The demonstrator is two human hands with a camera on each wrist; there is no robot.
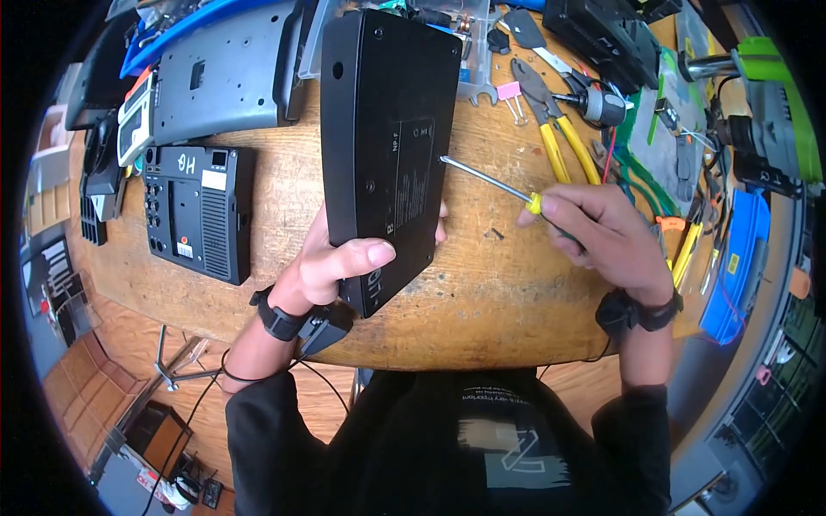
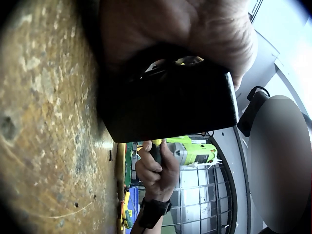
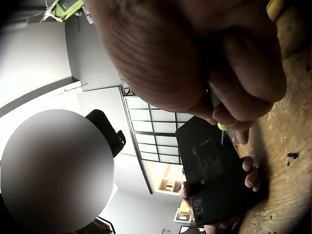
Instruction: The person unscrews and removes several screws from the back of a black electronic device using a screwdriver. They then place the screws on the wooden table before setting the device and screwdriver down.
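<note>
My left hand [image 1: 334, 268] grips a flat black plastic case [image 1: 400, 95] near its lower end, thumb across the printed face. The case stands tilted up over the wooden table, with "NP-F" lettering and several screw holes on that face. In my right hand [image 1: 607, 236] is a screwdriver [image 1: 489, 179] with a yellow-and-dark handle. Its bare tip points left and overlaps the right edge of the case in the head view. In the right wrist view, fingers curl round the screwdriver handle [image 3: 222, 126], and the case [image 3: 214, 165] lies beyond it.
A second black device [image 1: 202, 211] marked "HQ" lies at left, below a grey panel [image 1: 228, 73]. Yellow-handled pliers [image 1: 551, 129], an open-end wrench [image 1: 483, 93] and a pink binder clip [image 1: 509, 90] lie at the back right. Small dark screws [image 1: 495, 233] rest on the wooden table [image 1: 482, 301].
</note>
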